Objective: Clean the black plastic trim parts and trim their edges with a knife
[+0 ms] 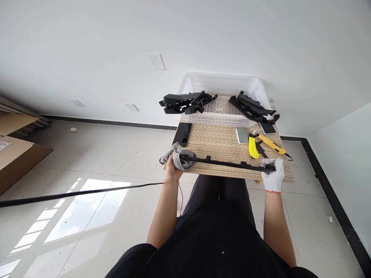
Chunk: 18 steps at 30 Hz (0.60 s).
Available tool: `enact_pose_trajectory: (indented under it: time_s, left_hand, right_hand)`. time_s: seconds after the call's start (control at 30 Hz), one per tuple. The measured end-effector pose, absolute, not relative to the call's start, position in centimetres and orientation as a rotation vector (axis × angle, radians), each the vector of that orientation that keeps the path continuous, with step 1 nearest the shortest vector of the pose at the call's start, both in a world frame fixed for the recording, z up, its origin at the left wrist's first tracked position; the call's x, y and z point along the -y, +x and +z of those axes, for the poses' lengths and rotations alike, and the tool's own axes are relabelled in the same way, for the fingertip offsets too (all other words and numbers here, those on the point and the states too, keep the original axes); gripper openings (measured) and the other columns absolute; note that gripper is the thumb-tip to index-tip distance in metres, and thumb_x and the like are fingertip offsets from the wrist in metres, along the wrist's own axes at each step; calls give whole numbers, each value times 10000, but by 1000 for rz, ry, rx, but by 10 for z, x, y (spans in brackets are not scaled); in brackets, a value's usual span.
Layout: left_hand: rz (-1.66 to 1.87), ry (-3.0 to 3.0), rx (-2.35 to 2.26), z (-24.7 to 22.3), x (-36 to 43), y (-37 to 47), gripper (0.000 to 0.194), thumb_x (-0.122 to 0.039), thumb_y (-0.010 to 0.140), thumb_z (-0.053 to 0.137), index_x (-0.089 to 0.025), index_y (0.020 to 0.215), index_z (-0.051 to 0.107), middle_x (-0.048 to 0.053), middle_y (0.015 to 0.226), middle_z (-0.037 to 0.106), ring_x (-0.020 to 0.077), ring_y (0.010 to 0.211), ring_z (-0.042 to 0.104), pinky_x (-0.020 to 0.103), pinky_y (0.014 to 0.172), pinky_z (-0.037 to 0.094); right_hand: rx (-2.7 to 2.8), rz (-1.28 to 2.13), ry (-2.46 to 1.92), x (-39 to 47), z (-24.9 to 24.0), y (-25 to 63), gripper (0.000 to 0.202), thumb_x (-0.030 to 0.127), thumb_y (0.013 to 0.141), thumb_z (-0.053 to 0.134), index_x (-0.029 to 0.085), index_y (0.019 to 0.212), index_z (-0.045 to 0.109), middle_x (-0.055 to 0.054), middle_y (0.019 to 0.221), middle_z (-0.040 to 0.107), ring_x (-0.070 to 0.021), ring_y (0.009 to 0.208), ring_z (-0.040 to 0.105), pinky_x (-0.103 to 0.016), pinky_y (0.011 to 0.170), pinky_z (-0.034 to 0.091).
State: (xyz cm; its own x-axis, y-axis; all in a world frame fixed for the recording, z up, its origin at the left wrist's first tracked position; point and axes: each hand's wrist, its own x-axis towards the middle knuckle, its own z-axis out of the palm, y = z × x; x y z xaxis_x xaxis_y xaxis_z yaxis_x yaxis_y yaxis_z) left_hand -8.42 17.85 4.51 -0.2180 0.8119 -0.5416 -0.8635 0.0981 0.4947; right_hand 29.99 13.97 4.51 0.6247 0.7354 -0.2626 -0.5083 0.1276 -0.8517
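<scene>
A long thin black plastic trim strip [224, 163] with small clips along it lies across the view above the table's near edge. My left hand [173, 170], bare, is closed around a grey cloth [185, 161], which wraps the strip's left end. That end is hidden in the cloth. My right hand [274, 175], in a white knitted glove, is closed on the strip's right end. Just beyond my right hand lie a yellow-handled tool [253, 148] and a yellow pen-shaped tool with a cord [271, 144].
On the wood-slat table [214, 139] stands a white plastic basket [217, 119] holding black plastic parts [185, 102]. A black phone [182, 134], a grey box-like item [242, 135] and another phone [268, 128] lie there too. A black cord [87, 192] crosses at left; cardboard boxes [20, 162] stand beyond.
</scene>
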Motion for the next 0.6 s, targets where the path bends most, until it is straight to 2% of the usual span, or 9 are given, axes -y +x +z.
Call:
enact_pose_trajectory:
  time_s: [0.23, 0.37, 0.47, 0.6]
  left_hand:
    - [1515, -68, -905, 43, -176, -86, 261, -273, 981, 481, -152, 981, 712, 41, 854, 783, 153, 853, 745, 330, 1071, 516]
    - [1502, -49, -853, 40, -172, -89, 280, -317, 999, 458, -179, 1040, 698, 30, 907, 791, 148, 907, 742, 343, 1103, 487]
    - [1496, -46, -836, 39, -170, -90, 283, -346, 994, 463, -197, 1026, 702, 22, 920, 793, 148, 923, 740, 330, 1090, 491]
    - [1510, -49, -852, 38, -169, -90, 316, -410, 972, 490, -188, 948, 715, 27, 869, 787, 153, 850, 741, 324, 1031, 529]
  right_hand:
    - [240, 922, -1113, -140, 42, 302, 381, 546, 729, 738, 197, 651, 607, -3, 640, 649, -119, 629, 647, -223, 556, 524]
    - [238, 922, -1129, -141, 41, 303, 389, 560, 752, 713, 198, 644, 619, -5, 642, 650, -121, 627, 654, -221, 547, 529]
    - [215, 923, -1140, -141, 41, 304, 386, 556, 749, 703, 194, 635, 631, -8, 640, 657, -121, 626, 659, -219, 544, 532]
    - [213, 926, -1138, -141, 41, 303, 368, 522, 766, 686, 186, 625, 631, -10, 637, 659, -113, 624, 659, -208, 551, 531]
